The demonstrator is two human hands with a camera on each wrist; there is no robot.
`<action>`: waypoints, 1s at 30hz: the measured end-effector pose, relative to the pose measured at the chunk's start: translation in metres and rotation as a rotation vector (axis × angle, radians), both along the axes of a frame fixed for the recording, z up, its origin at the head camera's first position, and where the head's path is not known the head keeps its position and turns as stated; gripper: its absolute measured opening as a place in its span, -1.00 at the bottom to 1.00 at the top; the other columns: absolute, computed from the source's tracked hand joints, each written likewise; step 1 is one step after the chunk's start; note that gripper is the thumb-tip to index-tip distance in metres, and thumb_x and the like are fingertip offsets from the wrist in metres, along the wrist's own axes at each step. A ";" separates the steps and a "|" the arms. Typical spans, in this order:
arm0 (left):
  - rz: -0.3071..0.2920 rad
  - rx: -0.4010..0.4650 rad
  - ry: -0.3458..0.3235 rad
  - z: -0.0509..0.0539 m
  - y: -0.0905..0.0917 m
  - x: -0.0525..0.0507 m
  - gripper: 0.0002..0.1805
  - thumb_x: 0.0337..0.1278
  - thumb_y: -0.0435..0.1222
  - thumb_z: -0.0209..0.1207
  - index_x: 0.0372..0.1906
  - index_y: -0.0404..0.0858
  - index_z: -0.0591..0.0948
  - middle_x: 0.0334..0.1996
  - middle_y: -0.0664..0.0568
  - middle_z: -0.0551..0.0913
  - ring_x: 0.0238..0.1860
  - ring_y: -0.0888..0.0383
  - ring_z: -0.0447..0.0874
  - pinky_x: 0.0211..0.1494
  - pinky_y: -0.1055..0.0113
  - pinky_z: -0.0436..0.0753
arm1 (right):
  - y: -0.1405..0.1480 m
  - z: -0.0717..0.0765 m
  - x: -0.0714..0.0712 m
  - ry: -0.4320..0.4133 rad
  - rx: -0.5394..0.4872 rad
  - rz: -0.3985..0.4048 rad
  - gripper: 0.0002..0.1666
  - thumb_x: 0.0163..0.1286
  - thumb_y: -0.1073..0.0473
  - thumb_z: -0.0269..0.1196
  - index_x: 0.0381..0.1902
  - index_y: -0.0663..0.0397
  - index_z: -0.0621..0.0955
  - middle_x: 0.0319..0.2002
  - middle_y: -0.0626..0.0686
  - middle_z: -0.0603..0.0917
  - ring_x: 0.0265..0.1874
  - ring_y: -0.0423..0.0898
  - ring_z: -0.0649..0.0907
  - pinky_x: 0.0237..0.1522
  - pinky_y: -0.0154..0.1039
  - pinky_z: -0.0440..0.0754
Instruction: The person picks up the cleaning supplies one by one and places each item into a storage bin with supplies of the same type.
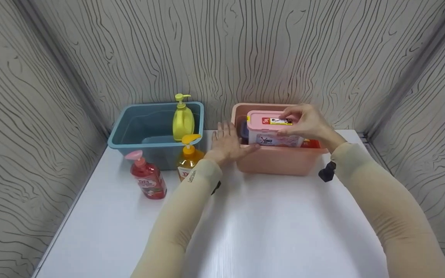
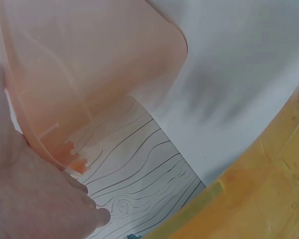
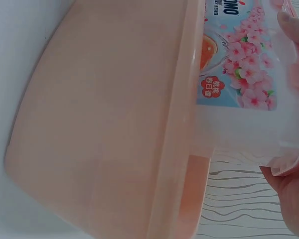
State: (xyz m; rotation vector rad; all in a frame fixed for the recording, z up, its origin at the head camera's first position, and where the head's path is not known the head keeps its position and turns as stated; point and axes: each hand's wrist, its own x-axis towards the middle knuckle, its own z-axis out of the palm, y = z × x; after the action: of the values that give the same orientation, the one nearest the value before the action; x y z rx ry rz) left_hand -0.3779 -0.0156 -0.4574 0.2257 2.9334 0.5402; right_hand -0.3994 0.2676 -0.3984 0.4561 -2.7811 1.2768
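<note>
My right hand (image 1: 308, 121) grips a plastic OMO box (image 1: 269, 139) with a pink lid, thumb on the near side and fingers over the top. The box is partly inside a pink bin (image 1: 280, 161), its upper part above the front rim. Cherry blossoms on its label (image 3: 249, 69) show in the right wrist view. My left hand (image 1: 226, 143) lies at the bin's left side, fingers stretched out and thumb across the rim. In the left wrist view, that hand (image 2: 30, 194) is beside the bin's wall (image 2: 104, 55). How deep the box sits is hidden.
A blue-grey bin (image 1: 151, 156) stands left, holding a yellow pump bottle (image 1: 183, 121). Before it are an orange pump bottle (image 1: 187, 164), close to my left wrist, and a red pump bottle (image 1: 150, 183). Red packaging (image 1: 312, 144) and a dark blue item (image 1: 244, 130) lie inside the pink bin.
</note>
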 end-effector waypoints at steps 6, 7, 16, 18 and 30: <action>0.000 -0.004 -0.002 -0.001 -0.002 -0.001 0.47 0.26 0.65 0.04 0.88 -0.24 -0.20 0.91 -0.19 -0.30 0.93 -0.21 -0.37 0.96 -0.20 -0.14 | -0.010 -0.007 -0.005 0.043 0.061 -0.028 -0.42 0.11 -0.06 0.81 0.06 -0.07 0.86 0.24 0.10 0.81 0.24 0.10 0.67 0.38 0.11 0.63; -0.001 -0.004 -0.001 -0.001 -0.002 -0.001 0.47 0.26 0.65 0.04 0.88 -0.24 -0.20 0.90 -0.20 -0.30 0.93 -0.22 -0.37 0.96 -0.21 -0.13 | -0.011 -0.008 -0.005 0.049 0.071 -0.031 -0.42 0.11 -0.08 0.81 0.06 -0.08 0.87 0.23 0.09 0.82 0.21 0.08 0.68 0.34 0.08 0.64; -0.002 0.033 0.000 0.001 -0.001 0.001 0.49 0.23 0.64 0.08 0.88 -0.24 -0.21 0.91 -0.20 -0.31 0.93 -0.22 -0.39 0.96 -0.23 -0.16 | -0.015 -0.019 -0.005 0.066 0.106 0.025 -0.41 0.19 -0.07 0.76 0.09 0.04 0.85 0.17 0.18 0.76 0.11 0.06 0.54 0.16 -0.08 0.45; -0.001 0.033 0.004 0.001 0.000 0.001 0.49 0.23 0.64 0.08 0.88 -0.24 -0.20 0.91 -0.20 -0.31 0.93 -0.22 -0.39 0.96 -0.23 -0.16 | -0.013 -0.020 -0.004 0.070 0.129 0.013 -0.41 0.18 -0.09 0.76 0.10 0.03 0.85 0.16 0.18 0.76 0.11 0.07 0.54 0.15 -0.07 0.43; -0.012 0.035 0.004 -0.001 -0.001 0.001 0.49 0.25 0.65 0.06 0.87 -0.27 -0.20 0.90 -0.22 -0.29 0.93 -0.23 -0.38 0.96 -0.22 -0.15 | -0.010 -0.025 -0.005 0.008 0.121 -0.010 -0.41 0.16 -0.13 0.77 0.07 -0.03 0.85 0.23 0.15 0.77 0.18 0.12 0.58 0.39 0.19 0.53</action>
State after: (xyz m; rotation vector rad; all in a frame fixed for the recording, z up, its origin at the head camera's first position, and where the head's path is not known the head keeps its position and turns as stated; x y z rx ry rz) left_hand -0.3772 -0.0162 -0.4585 0.2494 2.9266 0.5906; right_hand -0.4039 0.2573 -0.4229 0.4517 -2.8603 1.1068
